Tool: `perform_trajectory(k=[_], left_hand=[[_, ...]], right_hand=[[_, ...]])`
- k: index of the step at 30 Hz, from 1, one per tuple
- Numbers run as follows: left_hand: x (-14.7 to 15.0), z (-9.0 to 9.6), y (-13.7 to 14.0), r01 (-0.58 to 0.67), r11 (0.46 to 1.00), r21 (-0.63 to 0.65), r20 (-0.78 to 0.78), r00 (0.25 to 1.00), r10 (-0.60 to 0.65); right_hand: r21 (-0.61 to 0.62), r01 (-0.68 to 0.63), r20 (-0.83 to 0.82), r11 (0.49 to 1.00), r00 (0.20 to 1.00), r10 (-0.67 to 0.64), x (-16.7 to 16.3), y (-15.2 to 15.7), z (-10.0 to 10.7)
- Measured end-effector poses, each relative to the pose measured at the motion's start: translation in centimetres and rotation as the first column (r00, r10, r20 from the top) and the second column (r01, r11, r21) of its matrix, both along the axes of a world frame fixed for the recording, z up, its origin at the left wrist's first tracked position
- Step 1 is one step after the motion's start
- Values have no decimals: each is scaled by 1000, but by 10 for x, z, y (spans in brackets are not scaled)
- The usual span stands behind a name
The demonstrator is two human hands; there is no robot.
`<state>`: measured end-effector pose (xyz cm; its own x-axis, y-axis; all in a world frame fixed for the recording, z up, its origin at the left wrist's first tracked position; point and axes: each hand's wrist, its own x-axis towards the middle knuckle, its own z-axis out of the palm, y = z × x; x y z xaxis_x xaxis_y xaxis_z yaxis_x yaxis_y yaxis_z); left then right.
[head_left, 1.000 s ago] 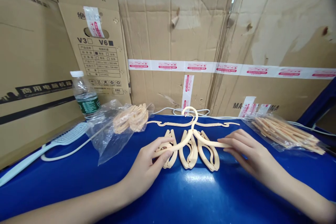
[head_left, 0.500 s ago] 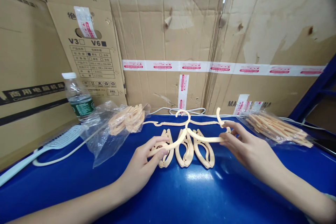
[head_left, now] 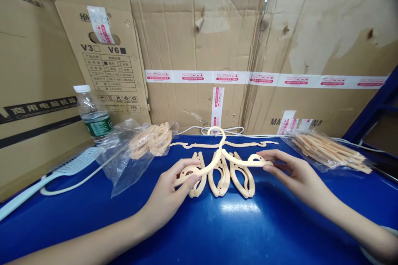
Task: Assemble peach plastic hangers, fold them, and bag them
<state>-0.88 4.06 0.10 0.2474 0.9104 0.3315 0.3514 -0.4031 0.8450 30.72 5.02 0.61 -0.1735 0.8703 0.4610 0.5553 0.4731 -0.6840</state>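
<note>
A cream folding clothes hanger (head_left: 221, 155) is held up above the blue table, hook at the top and both arms spread. My left hand (head_left: 174, 186) pinches the end of its left arm between thumb and fingers. At the other end, my right hand (head_left: 287, 169) grips the tip of the right arm, where a small curved piece lies folded in along the arm. Behind and below it, three folded hangers (head_left: 242, 176) lie side by side, the left one partly covered by my left hand. Another hanger (head_left: 205, 145), opened out, lies flat farther back.
To the left are a clear bag of folded hangers (head_left: 152, 138), a water bottle (head_left: 95, 112) and a pale blue hairbrush (head_left: 74, 161). A bag of hangers (head_left: 331, 149) lies at right. Cardboard (head_left: 192, 103) walls the back; a white cable (head_left: 189, 129) runs along it.
The small end piece on the right arm, which stuck upward before, is now folded inward. My right hand has shifted slightly to that tip; my left hand has stayed in place.
</note>
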Motion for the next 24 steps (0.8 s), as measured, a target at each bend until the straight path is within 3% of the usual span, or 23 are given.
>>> perform_trajectory(k=[5,12,19,24], left_hand=[[2,1,1,-37,998,-46,72,997,40],[3,0,2,41,991,-128,178,984,-18],[4,-1,-2,137,978,-159,239,966,-97],[5,-3,-1,162,977,-135,244,962,-126]], right_hand=[[-72,-10,-137,997,991,0,-2,1,6],[-184,-71,-395,980,918,-7,-2,0,8],[-215,-111,-491,970,871,-9,-10,-3,0],[-258,-141,-610,956,791,-48,-20,-8,-5]])
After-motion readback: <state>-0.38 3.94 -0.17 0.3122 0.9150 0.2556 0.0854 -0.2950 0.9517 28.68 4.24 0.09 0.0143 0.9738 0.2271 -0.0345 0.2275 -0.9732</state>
